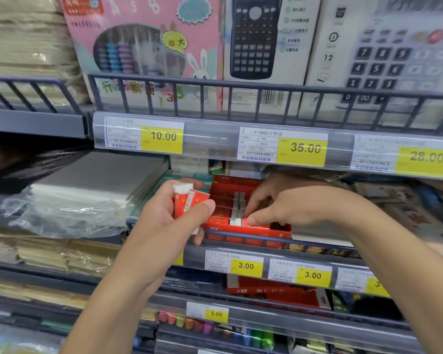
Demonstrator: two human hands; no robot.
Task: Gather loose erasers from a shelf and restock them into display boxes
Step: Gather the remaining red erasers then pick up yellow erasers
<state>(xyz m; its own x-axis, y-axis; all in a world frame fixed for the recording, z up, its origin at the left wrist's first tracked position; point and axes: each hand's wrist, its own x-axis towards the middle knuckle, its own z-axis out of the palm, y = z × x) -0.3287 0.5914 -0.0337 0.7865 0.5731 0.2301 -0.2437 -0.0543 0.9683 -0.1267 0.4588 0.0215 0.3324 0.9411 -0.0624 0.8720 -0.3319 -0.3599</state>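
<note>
Left hand [169,213]: raised in front of the middle shelf, fingers and thumb clamped around a small bunch of erasers [187,200]; the thumb lies across their front.
Erasers in the left hand: red sleeves with white ends showing at the top; at least two can be told apart, the exact count is unclear.
Right hand [271,203]: reaching into the red display box [253,229], thumb and forefinger pinched on the end of a single eraser [241,222] at the near end of the box.
Single eraser: lying at the front of the box, white end toward the left, red sleeve under the fingertips.
Display box: open-topped, red, sitting on the middle shelf just behind the dark blue rail [266,238]; a column of erasers [238,203] with white ends runs from back to front along its middle, with red rows to the left of it.
Hands to each other: close together but not touching, the left one just beside the box's left wall.
Price tags [246,265]: yellow labels reading 3.00 on the strip below the box.
Left of the box: flat stacks wrapped in clear plastic [69,200].
Shelf above: a pink box with a rabbit drawing [149,47] and calculator boxes [266,47] behind a rail, with yellow tags reading 10.00, 35.00 and 28.00.
Shelf below: another red box [279,292], partly hidden by the tag strip.
Lowest shelf: a row of coloured highlighters [215,328], blurred.
</note>
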